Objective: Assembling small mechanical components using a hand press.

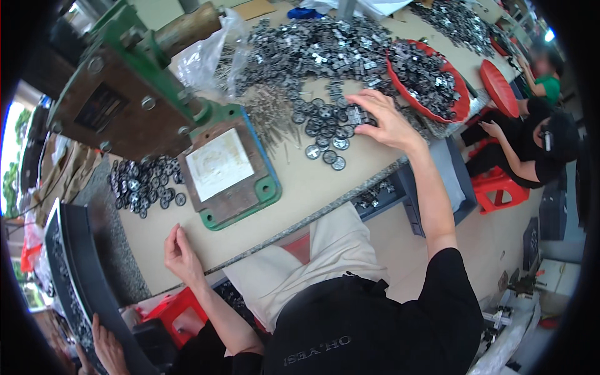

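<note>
My right hand (390, 125) is curled with thumb and fingers round a small block of grey-black parts (357, 115), at the edge of a group of small black spoked wheels (325, 112). My left hand (182, 255) is over the table's near edge at the left, its fingertips pressed together; whatever they may pinch is too small to make out. Between the hands stands a green and brown hand press (270, 194) with a whitish plate (220, 164) on its base. A second pile of black wheels (144, 184) lies to the left of that base.
A large heap of dark small parts (306, 50) covers the table's far side. Thin metal pins (272, 112) lie beside the press. At the right is a red basin (464, 103) of parts. Dark trays (459, 165) sit below the edge. Other people work nearby.
</note>
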A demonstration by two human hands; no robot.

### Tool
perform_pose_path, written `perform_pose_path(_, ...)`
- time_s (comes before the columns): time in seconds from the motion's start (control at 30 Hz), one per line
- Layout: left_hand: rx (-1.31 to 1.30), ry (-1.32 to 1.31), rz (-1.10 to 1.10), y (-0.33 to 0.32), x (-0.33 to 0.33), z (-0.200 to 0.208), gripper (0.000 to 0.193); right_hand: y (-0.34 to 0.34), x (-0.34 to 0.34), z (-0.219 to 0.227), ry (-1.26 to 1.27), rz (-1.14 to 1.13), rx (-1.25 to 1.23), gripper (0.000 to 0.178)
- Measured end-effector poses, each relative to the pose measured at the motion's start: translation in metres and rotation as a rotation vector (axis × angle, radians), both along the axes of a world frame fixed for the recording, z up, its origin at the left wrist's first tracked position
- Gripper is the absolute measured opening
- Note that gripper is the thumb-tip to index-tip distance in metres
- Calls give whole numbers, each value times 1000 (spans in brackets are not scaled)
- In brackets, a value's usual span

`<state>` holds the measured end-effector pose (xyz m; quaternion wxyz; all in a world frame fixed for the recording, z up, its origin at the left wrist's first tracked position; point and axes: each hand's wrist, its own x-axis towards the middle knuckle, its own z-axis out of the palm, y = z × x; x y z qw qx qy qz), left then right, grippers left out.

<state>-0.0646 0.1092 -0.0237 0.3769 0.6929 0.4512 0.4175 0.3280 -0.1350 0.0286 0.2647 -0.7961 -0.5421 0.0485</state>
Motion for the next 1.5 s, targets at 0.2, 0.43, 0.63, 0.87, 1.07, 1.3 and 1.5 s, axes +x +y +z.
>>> perform_pose_path(0.2, -55, -46, -6, 5, 0, -5, 19, -21, 7, 41, -240, -175, 326, 48)
perform_pose_path(0.43, -52, -15, 35, 3, -11, -1, 20, -62, 79, 58, -737, -468, 379, 48)
perform_pose_path(0.63, -29, 71, 22, 7, 14, 19, 23, -35, -32, 26, -185, -322, 451, 25)
perform_pose_path(0.87, 98, 439, -41, 36, 45, 27, 23, 19, -110, -19, 94, -215, 407, 21)
perform_pose_path(1.07, 118, 431, -77, 46, 41, 30, 24, 31, -110, -15, 123, -218, 461, 19)
perform_pose_path(1.3, -144, -19, -107, 41, 28, 11, 20, 30, -119, -19, 144, -159, 475, 15)
perform_pose_path(1.5, -698, -661, -272, 6, 5, 37, 23, 44, -137, -18, 211, -133, 492, 13)
